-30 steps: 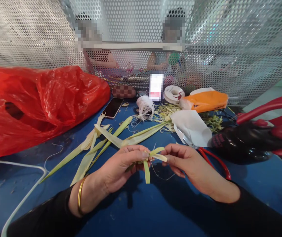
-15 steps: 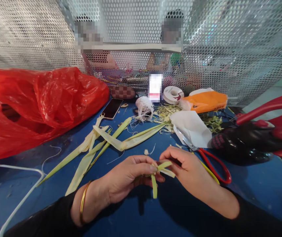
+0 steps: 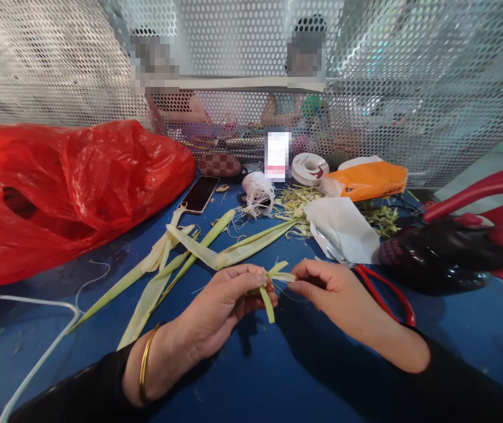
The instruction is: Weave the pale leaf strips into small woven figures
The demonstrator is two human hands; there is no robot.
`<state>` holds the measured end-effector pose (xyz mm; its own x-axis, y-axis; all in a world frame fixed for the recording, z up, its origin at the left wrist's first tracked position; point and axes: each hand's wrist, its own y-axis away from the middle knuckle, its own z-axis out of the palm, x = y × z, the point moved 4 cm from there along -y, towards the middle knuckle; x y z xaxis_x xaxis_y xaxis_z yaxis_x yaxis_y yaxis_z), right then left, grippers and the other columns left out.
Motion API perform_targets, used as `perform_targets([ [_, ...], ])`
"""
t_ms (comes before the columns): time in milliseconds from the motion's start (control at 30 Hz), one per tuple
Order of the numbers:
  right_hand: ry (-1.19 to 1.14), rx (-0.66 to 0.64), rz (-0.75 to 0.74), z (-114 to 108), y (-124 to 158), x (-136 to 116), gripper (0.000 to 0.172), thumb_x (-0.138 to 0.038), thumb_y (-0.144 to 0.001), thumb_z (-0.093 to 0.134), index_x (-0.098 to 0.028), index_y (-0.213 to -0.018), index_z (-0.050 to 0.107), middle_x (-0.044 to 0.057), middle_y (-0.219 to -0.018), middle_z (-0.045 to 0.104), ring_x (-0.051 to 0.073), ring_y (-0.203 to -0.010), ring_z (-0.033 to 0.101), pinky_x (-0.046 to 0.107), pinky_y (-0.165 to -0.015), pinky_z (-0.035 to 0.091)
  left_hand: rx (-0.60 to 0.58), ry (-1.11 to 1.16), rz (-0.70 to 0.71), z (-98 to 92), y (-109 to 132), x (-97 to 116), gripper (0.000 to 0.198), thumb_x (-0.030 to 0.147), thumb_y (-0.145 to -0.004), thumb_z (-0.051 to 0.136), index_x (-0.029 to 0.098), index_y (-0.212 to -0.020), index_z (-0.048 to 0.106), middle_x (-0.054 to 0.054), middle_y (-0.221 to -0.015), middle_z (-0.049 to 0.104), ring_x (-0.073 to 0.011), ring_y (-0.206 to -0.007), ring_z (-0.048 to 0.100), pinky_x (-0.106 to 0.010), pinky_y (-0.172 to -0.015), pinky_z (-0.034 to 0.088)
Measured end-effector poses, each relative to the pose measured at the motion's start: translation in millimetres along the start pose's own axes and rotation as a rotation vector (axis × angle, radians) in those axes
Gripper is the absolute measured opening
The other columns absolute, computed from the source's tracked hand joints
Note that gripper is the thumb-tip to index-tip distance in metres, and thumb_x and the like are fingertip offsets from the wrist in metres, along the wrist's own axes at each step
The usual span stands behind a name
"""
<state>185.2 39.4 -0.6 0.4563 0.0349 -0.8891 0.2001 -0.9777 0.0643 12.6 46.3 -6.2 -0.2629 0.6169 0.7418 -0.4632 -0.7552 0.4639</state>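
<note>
Left hand (image 3: 227, 305) pinches a small leaf-strip piece (image 3: 269, 294) as the right hand (image 3: 343, 294) holds one end

The piece is just off the view's centre, between five and six o'clock, above a smooth blue table (image 3: 242, 388). The left thumb presses against curled fingers, leaving hardly any gap, with the middle of the piece clamped between them. Narrow, flat ends fan out from that grip: a pale-green one toward two o'clock, a creamier one toward three, and a longer one hanging toward six. At the three o'clock end, the right thumb and forefinger nearly meet, pinching its tip; the other right fingers fold inward, partly hidden. A smooth, gold-coloured bangle (image 3: 144, 364) circles the left wrist.

Clock positions here are from the piece. At ten o'clock lie long, ribbed, tapering leaves (image 3: 251, 244), green fading to cream, and farther out, a crinkled, shiny red plastic bag (image 3: 101, 176). At twelve sits a loose, stringy bundle of white thread (image 3: 257, 194); at one, a round white spool (image 3: 299, 171). At two is a creased sheet of white paper (image 3: 343, 226), and at three, red-handled scissors (image 3: 363, 271). A perforated panel (image 3: 233, 56) stands beyond, at twelve.
</note>
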Motion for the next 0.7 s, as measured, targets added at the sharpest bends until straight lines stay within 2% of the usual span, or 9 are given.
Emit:
perform_targets([
  [133,0.015,0.039,-0.01,-1.4,2.2,-3.3,0.012,-0.025,-0.084,0.06,-0.021,-0.073,0.062,-0.003,-0.066,0.061,0.014,-0.064,0.054,0.025,-0.06,0.044,0.055,0.004,0.009,-4.1,-2.2,-0.7,0.01,0.022,-0.076,0.07,0.015,-0.07,0.066,-0.002,-0.074,0.065,-0.0121,-0.07,0.062,-0.021,-0.072,0.049],
  [333,0.058,0.291,0.006,-16.6,4.9,-4.2,0.013,-0.028,-0.085,0.057,-0.021,-0.075,0.061,-0.003,-0.061,0.053,0.012,-0.053,0.045,0.024,-0.049,0.038,0.174,0.002,0.02,-10.9,-3.0,-1.9,0.012,0.025,-0.073,0.074,0.016,-0.081,0.071,-0.003,-0.08,0.069,-0.0142,-0.078,0.064,-0.021,-0.071,0.05],
  [433,0.133,0.294,-0.012,-17.7,5.7,-3.5,0.012,-0.027,-0.085,0.057,-0.021,-0.075,0.061,-0.003,-0.059,0.052,0.013,-0.053,0.046,0.025,-0.049,0.037,0.204,0.006,0.057,-11.4,-2.6,0.3,0.016,0.025,-0.076,0.072,0.015,-0.089,0.071,-0.003,-0.08,0.068,-0.0133,-0.077,0.062,-0.021,-0.069,0.05],
  [567,0.183,0.221,-0.082,-9.3,6.9,-5.1,0.012,-0.025,-0.087,0.056,-0.022,-0.076,0.06,-0.002,-0.063,0.055,0.014,-0.057,0.049,0.026,-0.053,0.039,0.153,-0.007,0.079,-6.3,-1.1,0.3,0.013,0.027,-0.077,0.072,0.016,-0.083,0.069,-0.002,-0.084,0.068,-0.0128,-0.077,0.063,-0.021,-0.068,0.049],
  [700,0.213,0.156,-0.183,2.0,10.1,-11.9,0.015,-0.02,-0.088,0.055,-0.021,-0.074,0.06,-0.001,-0.069,0.057,0.014,-0.061,0.052,0.026,-0.057,0.04,-0.016,0.006,-0.01,1.7,-0.1,-9.2,0.016,0.029,-0.076,0.073,0.015,-0.079,0.065,-0.004,-0.089,0.07,-0.0153,-0.078,0.067,-0.024,-0.071,0.049],
])
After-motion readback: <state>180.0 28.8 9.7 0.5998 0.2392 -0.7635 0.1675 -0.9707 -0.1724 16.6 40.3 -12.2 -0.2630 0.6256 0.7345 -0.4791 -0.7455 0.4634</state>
